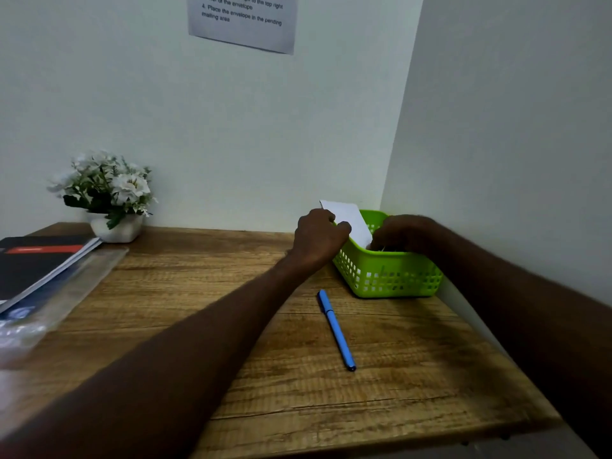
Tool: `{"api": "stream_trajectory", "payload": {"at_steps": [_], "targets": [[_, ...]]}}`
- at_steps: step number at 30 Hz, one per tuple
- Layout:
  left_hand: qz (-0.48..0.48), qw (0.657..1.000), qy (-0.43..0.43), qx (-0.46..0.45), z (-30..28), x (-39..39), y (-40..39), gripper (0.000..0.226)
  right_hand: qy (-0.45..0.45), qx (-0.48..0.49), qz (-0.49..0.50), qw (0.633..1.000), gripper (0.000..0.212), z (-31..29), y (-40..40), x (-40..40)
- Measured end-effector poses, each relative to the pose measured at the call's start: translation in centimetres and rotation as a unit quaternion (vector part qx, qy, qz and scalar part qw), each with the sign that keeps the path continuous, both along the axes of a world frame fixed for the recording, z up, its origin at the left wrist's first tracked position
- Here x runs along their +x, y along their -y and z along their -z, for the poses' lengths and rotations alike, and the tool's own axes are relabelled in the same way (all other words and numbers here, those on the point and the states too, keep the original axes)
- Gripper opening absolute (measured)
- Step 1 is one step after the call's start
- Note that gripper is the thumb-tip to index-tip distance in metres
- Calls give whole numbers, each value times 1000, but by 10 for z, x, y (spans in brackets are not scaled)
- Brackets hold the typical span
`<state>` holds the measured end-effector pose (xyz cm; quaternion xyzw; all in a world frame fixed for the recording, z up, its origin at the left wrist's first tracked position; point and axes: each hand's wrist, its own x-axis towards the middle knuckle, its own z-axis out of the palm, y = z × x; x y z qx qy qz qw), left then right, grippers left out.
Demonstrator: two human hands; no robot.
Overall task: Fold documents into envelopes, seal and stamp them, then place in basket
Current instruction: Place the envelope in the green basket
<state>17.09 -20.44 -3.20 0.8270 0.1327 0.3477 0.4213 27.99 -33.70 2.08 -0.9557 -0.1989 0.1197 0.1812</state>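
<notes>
the left hand [319,235] reaches across the table to the near-left rim of the green basket [390,279], its fingers curled and pinching the left edge of a white envelope [349,218]. the envelope stands tilted in the basket, its lower end down inside among the walls and its upper end rising above the rim; its long axis runs from the lower right up toward the upper left, so the free top corner points up and left toward the back wall. the right hand [402,235] comes in from the right and dips into the basket just beside the envelope's lower end; its fingers are hidden behind the rim and in shadow, so i cannot tell whether they grip the envelope or lie loose. the basket sits at the far right corner of the wooden table [231,342], close against both walls, and pale shapes show through its perforated side, too unclear to name. near the basket, toward the viewer, a blue pen [336,329] lies flat on the table, its long axis running from the far left to the near right. well apart at the far left stands a white pot of white flowers [107,193], and beside it lies a dark notebook [36,260] with a red band, with a clear plastic sleeve [49,309] along its edge. on the back wall hangs a printed instruction sheet [243,21].
</notes>
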Motion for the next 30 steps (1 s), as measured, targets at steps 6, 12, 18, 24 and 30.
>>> {"api": "stream_trajectory", "payload": {"at_steps": [6,12,18,24,30], "targets": [[-39,999,16,32,-3,-6,-16,32,188,23,44,981,24,1,-4,-31],[-118,982,40,145,-10,-58,-64,22,388,251,-3,886,16,10,-28,-105],[-158,953,8,257,2,-147,-128,33,251,288,-106,918,25,31,-82,-162],[-153,948,-71,269,36,-195,-166,21,216,161,-231,935,29,59,-158,-195],[-107,921,-271,259,54,-178,-173,33,190,59,-286,937,37,96,-178,-199]]}}
